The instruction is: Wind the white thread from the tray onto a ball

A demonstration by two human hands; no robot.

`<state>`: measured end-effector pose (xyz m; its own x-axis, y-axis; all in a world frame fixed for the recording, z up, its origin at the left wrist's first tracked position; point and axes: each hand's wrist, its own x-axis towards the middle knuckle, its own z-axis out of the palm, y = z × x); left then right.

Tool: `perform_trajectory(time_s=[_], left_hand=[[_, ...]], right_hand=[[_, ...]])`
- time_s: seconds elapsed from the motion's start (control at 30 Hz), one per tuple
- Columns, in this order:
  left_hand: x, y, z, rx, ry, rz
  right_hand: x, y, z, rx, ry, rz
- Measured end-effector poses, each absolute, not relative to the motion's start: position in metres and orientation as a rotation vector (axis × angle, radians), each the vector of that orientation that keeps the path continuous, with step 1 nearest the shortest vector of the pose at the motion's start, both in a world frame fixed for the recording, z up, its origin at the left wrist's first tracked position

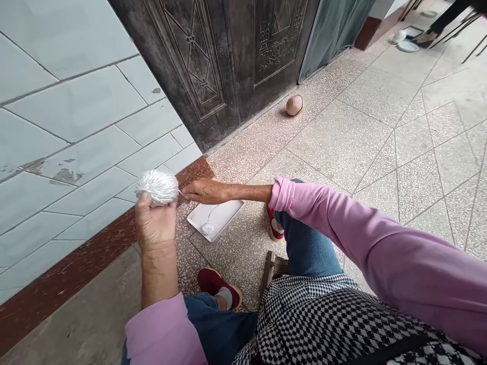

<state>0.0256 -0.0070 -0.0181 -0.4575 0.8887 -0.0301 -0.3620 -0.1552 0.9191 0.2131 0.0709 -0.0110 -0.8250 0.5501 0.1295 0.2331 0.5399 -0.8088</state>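
My left hand (158,223) holds up a large white wound ball of yarn (157,186), its thumb across the near side and its fingers mostly hidden behind. Close by on the right, my right hand (207,191) pinches a thin strand at the ball's right end. Below the right hand a white tray (224,218) lies on the floor. In it are a small white ball of yarn (207,228) and a strand running up from it, partly hidden by my right hand and forearm.
A white tiled wall (87,121) stands close on the left, beside a dark carved door (236,61). A pinkish ball (294,105) lies on the speckled floor. A low wooden stool (271,268) is under me. Another person's foot (424,37) and a pale basin (408,46) show far right.
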Motion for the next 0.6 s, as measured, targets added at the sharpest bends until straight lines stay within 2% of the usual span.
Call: perform_trajectory(time_s=[0.2, 0.4, 0.6], left_hand=[[0.024, -0.008, -0.03, 0.768, 1.258, 1.692], [0.035, -0.012, -0.03, 0.875, 1.412, 1.585], [0.04, -0.023, -0.02, 0.973, 1.142, 1.322]], right_hand=[[0.223, 0.051, 0.016, -0.632, -2.466, 1.255], [0.24, 0.067, 0.04, -0.652, -2.169, 1.331], [0.244, 0.106, 0.041, -0.808, -1.833, 1.393]])
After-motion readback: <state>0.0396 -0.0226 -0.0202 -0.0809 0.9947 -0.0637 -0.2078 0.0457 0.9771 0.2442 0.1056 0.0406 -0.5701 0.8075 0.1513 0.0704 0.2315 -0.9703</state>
